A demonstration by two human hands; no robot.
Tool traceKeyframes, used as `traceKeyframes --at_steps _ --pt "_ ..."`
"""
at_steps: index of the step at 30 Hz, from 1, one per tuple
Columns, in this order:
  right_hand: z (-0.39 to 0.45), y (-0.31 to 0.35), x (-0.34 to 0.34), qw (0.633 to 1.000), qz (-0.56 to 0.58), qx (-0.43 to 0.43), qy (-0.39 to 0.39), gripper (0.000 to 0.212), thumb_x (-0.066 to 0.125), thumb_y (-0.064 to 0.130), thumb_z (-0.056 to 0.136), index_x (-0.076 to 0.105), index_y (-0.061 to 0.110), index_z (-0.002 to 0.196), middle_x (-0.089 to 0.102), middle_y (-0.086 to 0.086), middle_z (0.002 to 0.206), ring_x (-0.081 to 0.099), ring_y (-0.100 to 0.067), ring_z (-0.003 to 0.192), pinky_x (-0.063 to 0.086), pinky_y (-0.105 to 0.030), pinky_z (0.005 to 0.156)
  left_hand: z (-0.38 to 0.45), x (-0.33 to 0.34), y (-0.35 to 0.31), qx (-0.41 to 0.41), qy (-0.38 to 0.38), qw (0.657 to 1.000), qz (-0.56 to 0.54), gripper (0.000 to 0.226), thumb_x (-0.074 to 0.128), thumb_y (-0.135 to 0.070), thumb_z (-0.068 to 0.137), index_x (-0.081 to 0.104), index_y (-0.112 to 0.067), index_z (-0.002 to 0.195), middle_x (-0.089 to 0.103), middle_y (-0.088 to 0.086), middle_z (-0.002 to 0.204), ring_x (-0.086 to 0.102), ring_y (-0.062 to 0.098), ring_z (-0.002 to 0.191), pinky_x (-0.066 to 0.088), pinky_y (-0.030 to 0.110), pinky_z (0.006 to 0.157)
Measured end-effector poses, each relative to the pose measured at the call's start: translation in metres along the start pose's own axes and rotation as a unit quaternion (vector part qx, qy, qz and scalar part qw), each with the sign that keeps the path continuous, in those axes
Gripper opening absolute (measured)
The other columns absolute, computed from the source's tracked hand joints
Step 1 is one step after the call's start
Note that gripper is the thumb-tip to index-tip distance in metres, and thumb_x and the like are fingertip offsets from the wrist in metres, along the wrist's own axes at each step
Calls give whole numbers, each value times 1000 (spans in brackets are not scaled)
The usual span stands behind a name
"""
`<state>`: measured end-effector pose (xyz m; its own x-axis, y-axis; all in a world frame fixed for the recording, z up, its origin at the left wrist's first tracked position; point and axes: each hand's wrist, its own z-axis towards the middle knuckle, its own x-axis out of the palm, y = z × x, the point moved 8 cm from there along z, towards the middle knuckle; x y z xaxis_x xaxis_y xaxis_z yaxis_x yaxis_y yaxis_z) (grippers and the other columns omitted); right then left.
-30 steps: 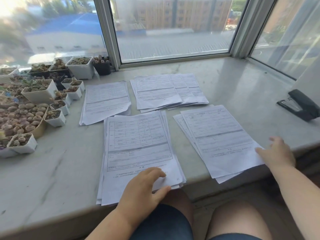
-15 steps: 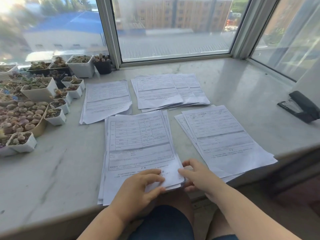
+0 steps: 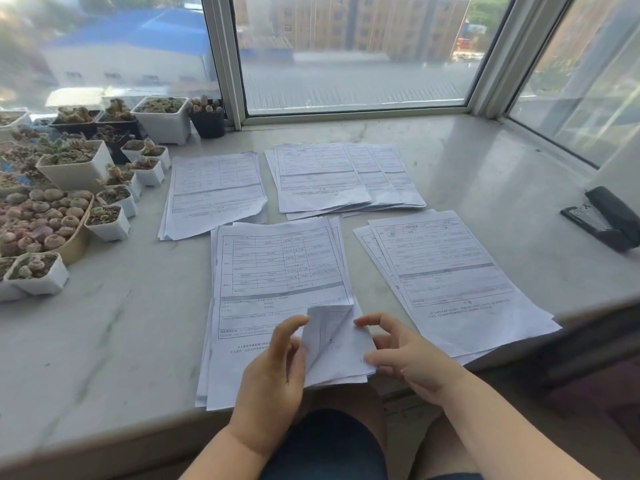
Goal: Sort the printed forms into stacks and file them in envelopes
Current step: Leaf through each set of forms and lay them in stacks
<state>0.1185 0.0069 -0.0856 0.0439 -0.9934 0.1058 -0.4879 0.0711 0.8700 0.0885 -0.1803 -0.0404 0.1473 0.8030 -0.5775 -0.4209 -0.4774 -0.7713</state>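
Four stacks of forms are laid on the sill [image 3: 485, 161]: two far, two near. The near left stack [image 3: 277, 271] has its corner lifted, pinched by the left hand [image 3: 273, 372] and right hand [image 3: 412, 355]. Plant pots [image 3: 74, 164] are crowded at the left; one stapler [image 3: 604, 218] is seen at the right.

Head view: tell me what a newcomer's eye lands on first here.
First, the two hands at the near edge: the left hand and right hand are lifting the curled corner of the top sheet of the nearest stack of forms. Three more stacks lie around it on the marble sill. A crowd of small succulent pots fills the left side, and a black stapler sits far right.
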Motion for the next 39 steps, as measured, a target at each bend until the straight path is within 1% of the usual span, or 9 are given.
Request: traceKeyframes --at_steps 4,7,11,16,19,23,27,32,39 --pt "7 2 -2 998 -44 -31 -28 48 66 13 73 61 41 112 47 -14 78 46 -26 75 41 -38 76 2 5 -4 14 44 999 18 13 61 -29 85 63 -35 97 59 -21 86 58 1 76 47 19 69" --pt "11 3 -1 996 -57 -38 -54 56 71 25 71 51 47 119 64 -16 82 61 -31 77 49 -42 81 4 7 -2 7 87 996 17 20 61 -52 79 66 -34 85 59 -19 84 58 4 75 44 16 67" --pt "11 3 -1 998 -45 -22 -39 40 69 24 76 56 36 112 72 -9 91 66 -22 80 51 -33 76 6 1 2 4 56 998 1 2 66 -28 88 67 -29 88 61 -14 74 58 8 70 48 25 66" --pt "12 2 -3 999 -40 -18 -32 41 63 2 88 57 27 119 68 -23 96 66 -28 88 52 -39 87 6 -3 2 -8 9 1000 -2 59 57 -6 90 38 -37 136 50 -12 62 52 7 59 37 6 55" --pt "13 6 0 996 -60 -22 -55 46 67 10 87 52 35 122 71 -22 98 71 -31 90 56 -39 85 5 -2 -2 15 28 999 6 41 58 -10 88 58 -42 114 65 -14 90 60 3 79 42 5 68" --pt "15 8 -1 991 -79 -19 -106 46 73 18 84 47 35 118 74 -15 94 72 -29 86 60 -36 73 4 3 -1 6 80 997 20 20 61 -50 79 67 -35 90 62 -20 84 58 2 77 43 13 67" --pt "14 11 -1 990 -92 -14 -106 36 71 18 86 49 30 113 73 -16 93 71 -29 81 58 -36 71 5 3 0 6 72 997 23 9 65 -37 86 67 -33 94 63 -19 81 59 4 77 46 18 71" --pt "10 9 1 999 -38 -2 -33 39 63 5 90 52 25 122 74 -9 90 71 -20 82 53 -24 66 7 -3 0 -12 22 1000 10 53 56 -12 92 38 -30 138 47 -15 58 52 8 57 39 12 54" --pt "13 9 0 996 -71 -6 -52 36 65 10 88 56 29 116 74 -13 96 72 -25 90 55 -28 73 2 3 -2 2 36 999 33 66 72 -17 81 40 -35 135 58 -23 78 57 -2 73 41 4 69"
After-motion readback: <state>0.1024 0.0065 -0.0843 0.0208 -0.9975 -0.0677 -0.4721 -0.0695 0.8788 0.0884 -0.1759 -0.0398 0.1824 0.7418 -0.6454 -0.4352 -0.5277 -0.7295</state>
